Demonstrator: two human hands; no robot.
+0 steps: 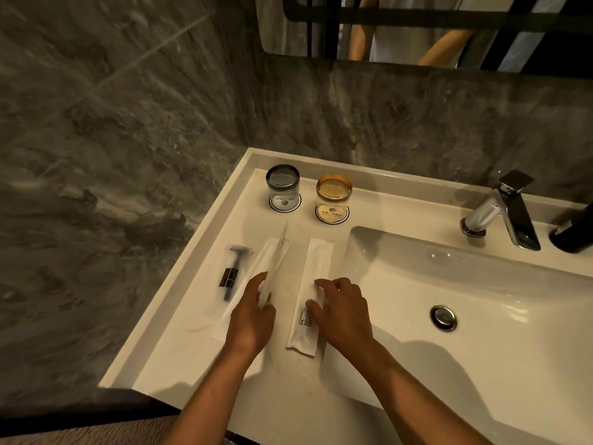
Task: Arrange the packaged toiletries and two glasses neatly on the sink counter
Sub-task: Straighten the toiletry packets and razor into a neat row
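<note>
Three packets lie side by side on the white counter. A clear razor packet is leftmost. Beside it lies a white packet, with my left hand resting on its near half, fingers on the wrapper. To its right is a white toothbrush packet; the fingertips of my right hand press on its middle. Neither packet is lifted. At the back stand a grey glass and an amber glass, each upside down on a round paper coaster.
The sink basin with its drain lies to the right of the packets. A chrome faucet and a dark bottle stand at the back right. Grey marble walls close the left and back. A mirror hangs above.
</note>
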